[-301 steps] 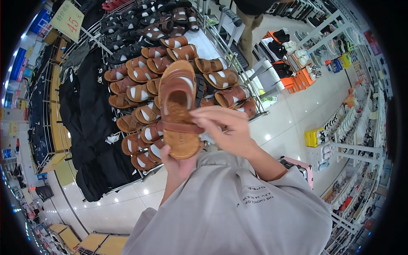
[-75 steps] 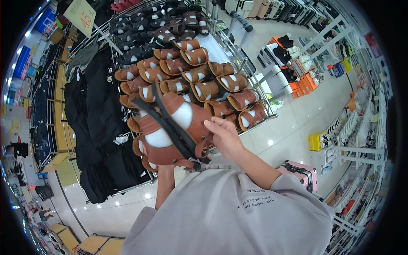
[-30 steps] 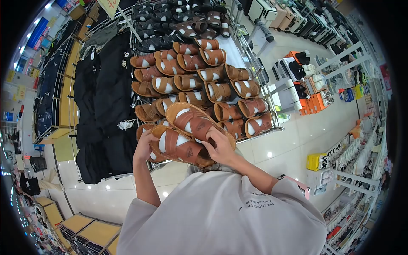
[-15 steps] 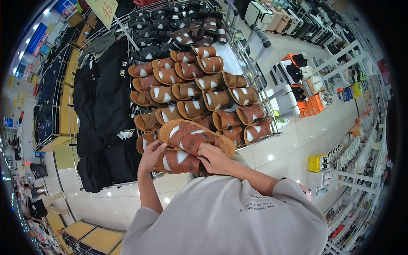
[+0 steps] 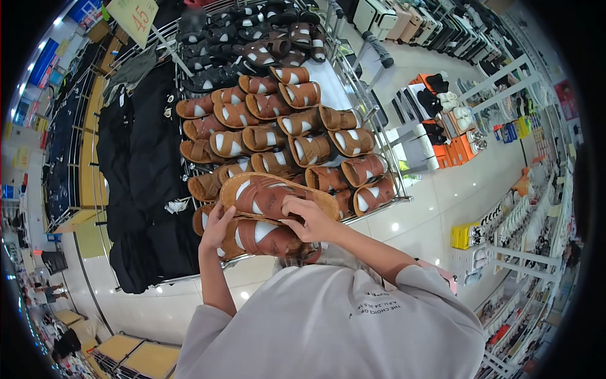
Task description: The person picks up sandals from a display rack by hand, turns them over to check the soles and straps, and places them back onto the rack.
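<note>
A brown sandal (image 5: 264,193) with a tan sole edge and white paper under its straps is raised over the near edge of the display. My left hand (image 5: 216,228) is closed on its toe end, the thumb on the sole's rim. Closed at the straps near the heel end, my right hand (image 5: 308,218) grips the same sandal, some fingertips hidden. Just below it is a second brown sandal (image 5: 262,239), also stuffed with white paper; I cannot tell whether a hand supports it. Rows of brown sandals (image 5: 261,138) lie beyond.
Black sandals (image 5: 221,54) fill the far part of the metal rack (image 5: 379,120). Black clothing (image 5: 142,183) lies to the left, below a price sign (image 5: 134,19). Shoe boxes (image 5: 451,151), suitcases (image 5: 410,28) and shoe shelves (image 5: 517,252) stand to the right.
The view has shifted slightly, so the rack appears further left. The held sandal has turned a little flatter, with both hands still on it.
</note>
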`<action>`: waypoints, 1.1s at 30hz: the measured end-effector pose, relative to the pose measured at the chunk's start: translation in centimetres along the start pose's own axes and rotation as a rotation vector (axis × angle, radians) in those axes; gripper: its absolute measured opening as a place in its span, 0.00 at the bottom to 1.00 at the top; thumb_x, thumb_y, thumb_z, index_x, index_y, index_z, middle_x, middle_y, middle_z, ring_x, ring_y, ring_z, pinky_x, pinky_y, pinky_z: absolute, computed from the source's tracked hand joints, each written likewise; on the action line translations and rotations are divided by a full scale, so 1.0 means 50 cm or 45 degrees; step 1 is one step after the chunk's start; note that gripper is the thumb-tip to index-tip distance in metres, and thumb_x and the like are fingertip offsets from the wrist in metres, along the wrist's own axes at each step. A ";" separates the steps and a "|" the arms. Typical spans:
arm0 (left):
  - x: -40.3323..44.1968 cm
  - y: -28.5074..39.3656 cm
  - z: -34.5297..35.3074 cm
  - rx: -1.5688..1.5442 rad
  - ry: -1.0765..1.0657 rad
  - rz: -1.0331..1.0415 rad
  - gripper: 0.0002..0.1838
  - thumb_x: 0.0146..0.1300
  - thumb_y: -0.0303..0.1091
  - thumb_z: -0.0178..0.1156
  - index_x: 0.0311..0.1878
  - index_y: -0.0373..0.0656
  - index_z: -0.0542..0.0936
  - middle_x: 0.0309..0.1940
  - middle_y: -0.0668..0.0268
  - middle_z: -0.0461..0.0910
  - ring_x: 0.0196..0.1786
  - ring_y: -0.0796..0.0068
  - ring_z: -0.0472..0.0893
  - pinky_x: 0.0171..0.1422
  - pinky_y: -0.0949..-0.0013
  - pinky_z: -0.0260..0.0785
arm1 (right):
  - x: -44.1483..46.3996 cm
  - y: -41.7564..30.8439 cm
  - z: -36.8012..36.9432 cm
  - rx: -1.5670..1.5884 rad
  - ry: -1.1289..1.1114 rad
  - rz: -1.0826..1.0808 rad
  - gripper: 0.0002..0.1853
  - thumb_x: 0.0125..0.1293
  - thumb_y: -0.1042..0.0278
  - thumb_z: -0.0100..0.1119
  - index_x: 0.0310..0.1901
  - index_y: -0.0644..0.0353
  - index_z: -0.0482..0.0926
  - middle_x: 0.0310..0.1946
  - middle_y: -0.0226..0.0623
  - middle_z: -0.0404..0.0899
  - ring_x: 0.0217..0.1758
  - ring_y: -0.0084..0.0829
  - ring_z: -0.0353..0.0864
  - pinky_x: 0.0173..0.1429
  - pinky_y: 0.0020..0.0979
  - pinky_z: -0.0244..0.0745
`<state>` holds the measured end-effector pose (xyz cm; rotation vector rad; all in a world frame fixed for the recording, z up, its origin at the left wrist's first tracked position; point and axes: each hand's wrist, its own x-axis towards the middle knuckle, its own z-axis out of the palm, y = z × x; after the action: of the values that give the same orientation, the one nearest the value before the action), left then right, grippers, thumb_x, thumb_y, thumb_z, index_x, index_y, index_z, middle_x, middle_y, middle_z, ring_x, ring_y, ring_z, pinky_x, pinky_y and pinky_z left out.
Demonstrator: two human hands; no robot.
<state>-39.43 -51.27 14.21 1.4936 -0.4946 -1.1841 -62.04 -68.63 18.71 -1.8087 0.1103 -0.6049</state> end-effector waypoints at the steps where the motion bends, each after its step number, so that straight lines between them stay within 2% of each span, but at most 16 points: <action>1: 0.005 -0.015 -0.004 -0.046 0.022 -0.040 0.25 0.73 0.34 0.57 0.69 0.37 0.68 0.62 0.64 0.75 0.62 0.75 0.73 0.68 0.69 0.63 | 0.003 0.004 -0.010 -0.010 -0.024 0.000 0.12 0.54 0.87 0.59 0.35 0.65 0.67 0.32 0.44 0.68 0.35 0.50 0.69 0.40 0.38 0.68; 6: 0.014 -0.031 0.049 -0.214 0.091 -0.058 0.24 0.73 0.34 0.56 0.69 0.39 0.68 0.61 0.65 0.75 0.62 0.75 0.74 0.66 0.69 0.65 | -0.026 0.031 -0.056 -0.237 -0.121 0.083 0.11 0.53 0.86 0.60 0.37 0.64 0.70 0.34 0.43 0.72 0.38 0.49 0.74 0.42 0.41 0.70; 10: 0.038 -0.015 0.105 -0.283 0.150 0.054 0.23 0.73 0.30 0.54 0.69 0.40 0.66 0.60 0.63 0.76 0.58 0.74 0.77 0.62 0.69 0.70 | -0.042 0.007 -0.118 -0.384 0.212 -0.038 0.12 0.54 0.87 0.61 0.40 0.64 0.76 0.40 0.42 0.78 0.46 0.45 0.79 0.53 0.37 0.75; 13: 0.081 -0.007 0.135 -0.363 0.267 0.068 0.21 0.74 0.30 0.53 0.68 0.40 0.68 0.60 0.63 0.76 0.58 0.74 0.78 0.62 0.69 0.70 | -0.060 -0.014 -0.173 -0.491 0.655 -0.085 0.12 0.55 0.88 0.59 0.41 0.65 0.77 0.42 0.42 0.79 0.48 0.45 0.80 0.53 0.38 0.75; 17: 0.164 0.079 0.219 -0.482 0.434 0.098 0.22 0.73 0.32 0.54 0.67 0.40 0.68 0.61 0.61 0.75 0.58 0.67 0.78 0.61 0.63 0.73 | -0.126 -0.004 -0.258 -0.549 0.857 0.073 0.11 0.55 0.89 0.58 0.38 0.65 0.78 0.40 0.42 0.80 0.47 0.43 0.80 0.52 0.37 0.76; 20: 0.289 0.098 0.247 -0.476 0.480 0.196 0.24 0.73 0.35 0.55 0.68 0.40 0.67 0.62 0.61 0.74 0.60 0.65 0.77 0.61 0.59 0.73 | -0.178 0.002 -0.302 -0.507 0.868 0.210 0.10 0.56 0.89 0.57 0.38 0.65 0.78 0.39 0.41 0.80 0.44 0.41 0.80 0.48 0.34 0.76; 22: 0.386 0.118 0.275 -0.367 0.473 0.371 0.24 0.73 0.35 0.56 0.68 0.38 0.67 0.62 0.62 0.74 0.59 0.64 0.77 0.60 0.60 0.73 | -0.215 0.005 -0.326 -0.525 0.862 0.241 0.10 0.56 0.89 0.56 0.38 0.65 0.78 0.39 0.41 0.80 0.42 0.40 0.80 0.46 0.34 0.76; 25: 0.548 0.149 0.314 -0.266 0.449 0.424 0.22 0.72 0.32 0.57 0.66 0.35 0.69 0.59 0.59 0.76 0.57 0.66 0.78 0.58 0.64 0.74 | -0.280 0.002 -0.360 -0.569 0.815 0.323 0.11 0.56 0.89 0.56 0.38 0.65 0.78 0.39 0.42 0.80 0.42 0.41 0.80 0.46 0.35 0.76; 29: 0.781 0.151 0.358 -0.030 0.468 0.393 0.20 0.69 0.30 0.59 0.61 0.31 0.74 0.55 0.60 0.79 0.55 0.67 0.79 0.58 0.64 0.72 | -0.375 -0.014 -0.415 -0.747 0.810 0.389 0.11 0.54 0.89 0.56 0.38 0.64 0.79 0.38 0.43 0.80 0.42 0.44 0.80 0.46 0.36 0.77; 32: 0.885 0.171 0.420 0.094 0.492 0.146 0.25 0.67 0.31 0.61 0.64 0.29 0.71 0.57 0.55 0.78 0.56 0.63 0.78 0.59 0.62 0.70 | -0.448 -0.049 -0.450 -0.798 0.905 0.570 0.12 0.55 0.89 0.56 0.39 0.64 0.79 0.37 0.43 0.80 0.41 0.44 0.80 0.46 0.37 0.77; 33: 0.944 0.155 0.422 0.167 0.513 0.144 0.24 0.66 0.31 0.61 0.63 0.29 0.72 0.57 0.56 0.78 0.55 0.63 0.78 0.58 0.62 0.70 | -0.472 -0.065 -0.461 -0.827 0.946 0.627 0.11 0.55 0.89 0.56 0.39 0.64 0.79 0.37 0.43 0.80 0.41 0.44 0.81 0.46 0.36 0.76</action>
<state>-36.04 -102.54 4.69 1.7405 -0.3802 -0.7466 -93.58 -78.80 18.13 -1.9517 1.3412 -0.9131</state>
